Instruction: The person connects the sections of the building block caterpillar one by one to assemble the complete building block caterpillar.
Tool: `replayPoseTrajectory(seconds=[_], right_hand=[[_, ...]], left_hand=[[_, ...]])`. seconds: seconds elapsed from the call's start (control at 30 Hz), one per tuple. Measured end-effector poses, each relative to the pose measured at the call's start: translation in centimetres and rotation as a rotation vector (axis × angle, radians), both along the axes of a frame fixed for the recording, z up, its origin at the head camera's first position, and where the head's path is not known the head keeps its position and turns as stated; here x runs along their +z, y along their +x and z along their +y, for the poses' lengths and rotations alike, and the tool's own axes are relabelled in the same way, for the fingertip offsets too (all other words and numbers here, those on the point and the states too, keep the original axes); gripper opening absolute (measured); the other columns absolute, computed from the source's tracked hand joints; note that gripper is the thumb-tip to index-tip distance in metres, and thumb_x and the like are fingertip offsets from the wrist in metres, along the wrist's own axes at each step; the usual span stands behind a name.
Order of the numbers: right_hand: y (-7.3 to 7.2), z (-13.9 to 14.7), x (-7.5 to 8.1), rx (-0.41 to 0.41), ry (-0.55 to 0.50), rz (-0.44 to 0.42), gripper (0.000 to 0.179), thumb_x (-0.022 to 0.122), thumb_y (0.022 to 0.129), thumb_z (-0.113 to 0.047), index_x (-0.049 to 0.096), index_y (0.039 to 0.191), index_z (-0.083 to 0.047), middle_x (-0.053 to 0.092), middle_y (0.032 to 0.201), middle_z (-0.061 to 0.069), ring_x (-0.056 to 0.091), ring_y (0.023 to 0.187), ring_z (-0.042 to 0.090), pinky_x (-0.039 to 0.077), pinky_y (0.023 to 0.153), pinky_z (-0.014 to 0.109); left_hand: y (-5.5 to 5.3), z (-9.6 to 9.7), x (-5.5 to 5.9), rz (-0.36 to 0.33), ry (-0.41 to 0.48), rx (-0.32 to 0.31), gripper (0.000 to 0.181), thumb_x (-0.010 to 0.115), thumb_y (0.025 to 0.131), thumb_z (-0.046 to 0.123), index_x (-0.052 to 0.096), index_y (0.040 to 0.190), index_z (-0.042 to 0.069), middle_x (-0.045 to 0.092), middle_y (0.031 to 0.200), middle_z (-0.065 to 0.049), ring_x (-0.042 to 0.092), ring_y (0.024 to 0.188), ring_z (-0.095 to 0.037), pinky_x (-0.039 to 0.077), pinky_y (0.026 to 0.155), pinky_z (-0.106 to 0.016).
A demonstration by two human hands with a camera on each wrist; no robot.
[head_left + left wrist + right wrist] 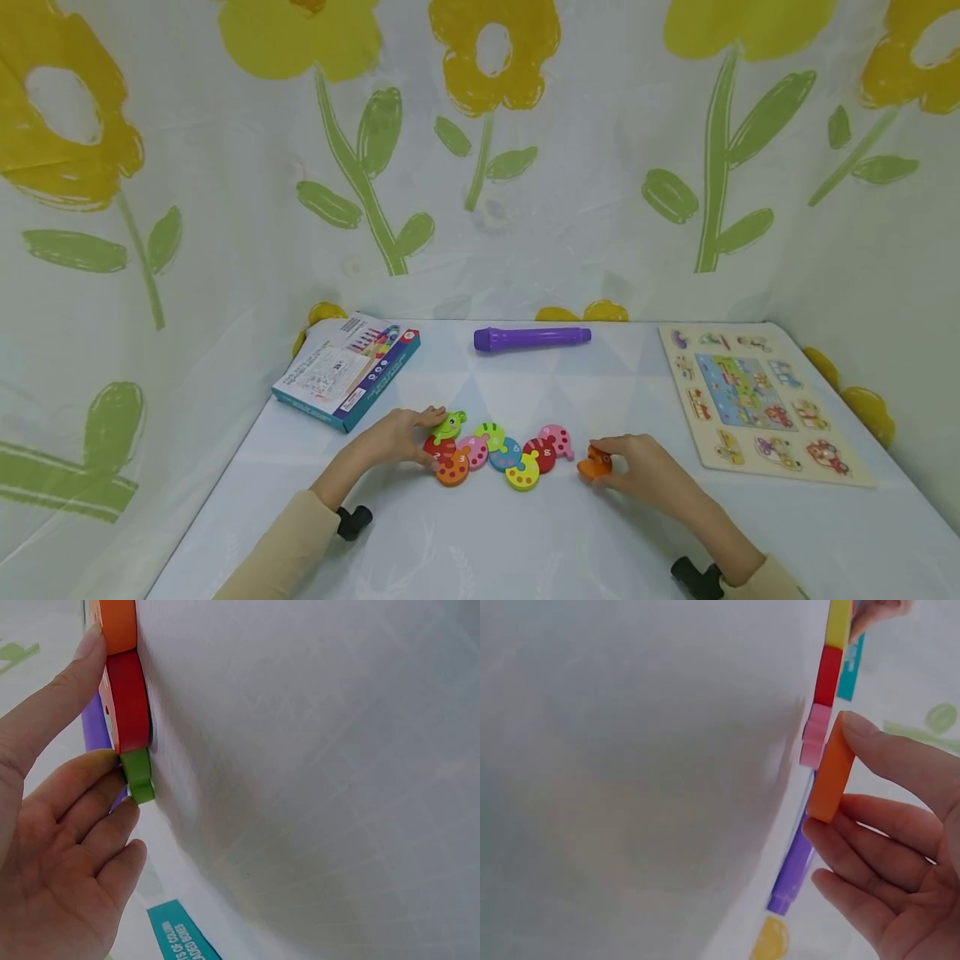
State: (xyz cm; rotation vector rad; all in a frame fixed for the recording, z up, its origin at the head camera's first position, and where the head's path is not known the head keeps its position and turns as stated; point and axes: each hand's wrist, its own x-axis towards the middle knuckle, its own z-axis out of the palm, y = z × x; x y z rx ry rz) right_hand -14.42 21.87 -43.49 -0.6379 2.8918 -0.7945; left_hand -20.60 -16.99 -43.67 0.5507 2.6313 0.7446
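Observation:
A wooden caterpillar puzzle (504,454) lies on the table as a wavy row of joined, numbered round pieces, with a smiling green head (449,426) at its left end. My left hand (401,437) pinches the head end, thumb by the orange and red pieces and forefinger against the green one (139,776). Between thumb and fingertips, my right hand (641,468) holds a loose orange puzzle piece (595,464) just right of the pink end piece (557,440). In the right wrist view this orange piece (831,769) shows edge-on, apart from the row.
A purple tube-shaped object (532,338) lies at the table's back. To the left is a flat teal-and-white box (347,369); at the right lies a wooden picture board (765,404). A flower-patterned curtain (562,208) encloses the back and sides.

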Motion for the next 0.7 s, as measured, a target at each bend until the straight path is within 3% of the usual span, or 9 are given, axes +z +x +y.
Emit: replayPoseTrajectory(seconds=[0.7], right_hand=[[-0.5, -3.0, 0.5, -0.08, 0.052, -0.023, 0.043, 0.085, 0.073, -0.013, 0.071, 0.112, 0.0, 0.072, 0.103, 0.006, 0.066, 0.093, 0.02, 0.055, 0.084, 0.037]], left_hand=[[-0.1, -0.1, 0.0, -0.007, -0.003, 0.013, 0.077, 0.083, 0.075, 0.027, 0.049, 0.143, 0.021, 0.04, 0.15, -0.004, 0.031, 0.14, -0.031, 0.036, 0.106, -0.052]])
